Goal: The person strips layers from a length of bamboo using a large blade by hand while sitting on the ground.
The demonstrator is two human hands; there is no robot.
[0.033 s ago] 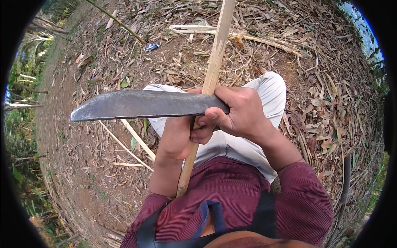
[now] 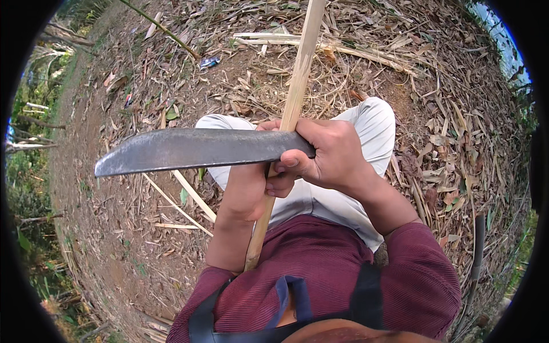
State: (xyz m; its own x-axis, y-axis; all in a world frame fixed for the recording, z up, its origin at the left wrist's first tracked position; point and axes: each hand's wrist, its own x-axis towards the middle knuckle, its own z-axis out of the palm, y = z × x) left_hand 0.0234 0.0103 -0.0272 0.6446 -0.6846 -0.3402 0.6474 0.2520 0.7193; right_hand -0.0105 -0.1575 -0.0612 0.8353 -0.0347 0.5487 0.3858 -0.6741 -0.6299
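A long pale split-bamboo strip point(image 2: 298, 77) slants from my torso up past the far edge of the head view. My left hand point(image 2: 246, 191) is closed round it just below the machete, its fingers partly hidden behind the blade. The machete point(image 2: 194, 150) lies crosswise over the strip, its broad dark blade reaching left and its tip tilted slightly down. My right hand point(image 2: 334, 150) grips it at the blade's right end, thumb on the near side and index finger over the top. The machete's handle is hidden. The strip's lower end rests against my maroon shirt point(image 2: 309, 246).
Dry leaves and shavings cover the ground. Several split strips point(image 2: 372, 55) lie beyond my knees, and thin strips point(image 2: 194, 195) lie at my left. A green stem point(image 2: 163, 31) and a blue wrapper point(image 2: 209, 63) are at far left. A dark pole point(image 2: 478, 246) lies at right.
The machete's tip has dipped slightly, with the blade tilting a little more downward at its left end. Both hands keep their hold.
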